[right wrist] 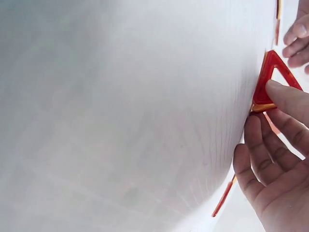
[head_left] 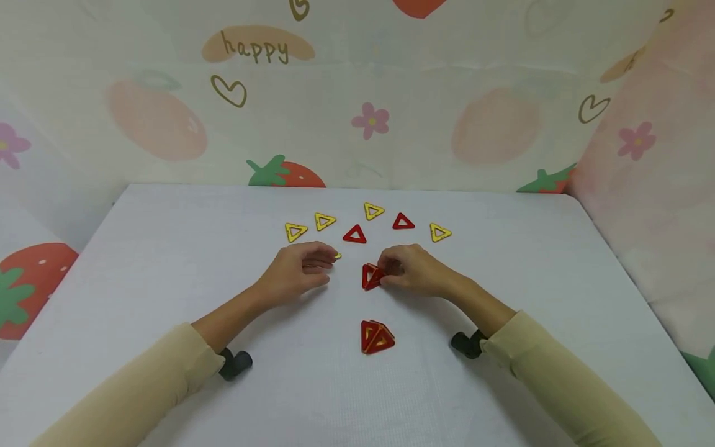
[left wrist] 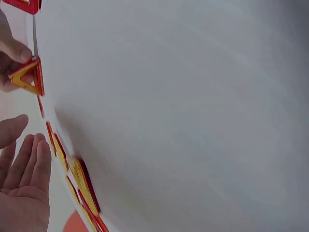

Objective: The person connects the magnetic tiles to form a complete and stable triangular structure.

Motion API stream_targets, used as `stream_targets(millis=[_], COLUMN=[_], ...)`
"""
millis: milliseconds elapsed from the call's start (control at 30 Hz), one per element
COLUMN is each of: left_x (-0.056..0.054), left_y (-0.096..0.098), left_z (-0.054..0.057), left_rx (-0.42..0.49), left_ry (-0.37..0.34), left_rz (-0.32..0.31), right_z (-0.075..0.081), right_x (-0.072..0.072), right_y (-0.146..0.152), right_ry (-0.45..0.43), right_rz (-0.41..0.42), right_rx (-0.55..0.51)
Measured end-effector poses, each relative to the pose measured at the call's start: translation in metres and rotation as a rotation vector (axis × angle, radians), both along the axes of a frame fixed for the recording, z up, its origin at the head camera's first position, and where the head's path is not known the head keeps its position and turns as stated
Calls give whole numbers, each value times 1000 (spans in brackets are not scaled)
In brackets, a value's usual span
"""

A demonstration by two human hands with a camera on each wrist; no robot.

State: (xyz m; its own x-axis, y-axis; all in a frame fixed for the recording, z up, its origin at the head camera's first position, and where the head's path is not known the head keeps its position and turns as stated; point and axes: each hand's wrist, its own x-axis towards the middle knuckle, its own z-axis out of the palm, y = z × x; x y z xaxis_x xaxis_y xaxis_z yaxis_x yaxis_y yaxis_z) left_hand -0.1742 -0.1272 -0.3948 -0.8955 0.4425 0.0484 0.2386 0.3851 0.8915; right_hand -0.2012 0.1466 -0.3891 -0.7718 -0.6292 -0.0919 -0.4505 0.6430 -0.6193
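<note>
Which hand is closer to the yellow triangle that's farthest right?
Right. The right hand is just in front of that yellow triangle; the left hand is farther off to the left.

I've got room down both sides of the white tabletop [head_left: 167, 248], plus a narrow gap between the left hand [head_left: 296, 270] and the red tile structure [head_left: 366, 277] in the right hand [head_left: 419, 271]. Triangular tiles [head_left: 354, 240] block straight ahead; closer in, a pyramid [head_left: 377, 339] obstructs the middle.
</note>
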Motion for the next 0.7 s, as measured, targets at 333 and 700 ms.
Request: stream_targets(millis=[333, 700], left_x=[-2, -1], left_y=[-43, -68], left_z=[-1, -8], left_rx=[-33, -30], left_ry=[-38, -57], left_rz=[-38, -103], right_z=[-2, -2], right_x=[-1, 0], right_y=[0, -1], right_ry=[-8, -15], right_rz=[-4, -20], right_rx=[0, 17])
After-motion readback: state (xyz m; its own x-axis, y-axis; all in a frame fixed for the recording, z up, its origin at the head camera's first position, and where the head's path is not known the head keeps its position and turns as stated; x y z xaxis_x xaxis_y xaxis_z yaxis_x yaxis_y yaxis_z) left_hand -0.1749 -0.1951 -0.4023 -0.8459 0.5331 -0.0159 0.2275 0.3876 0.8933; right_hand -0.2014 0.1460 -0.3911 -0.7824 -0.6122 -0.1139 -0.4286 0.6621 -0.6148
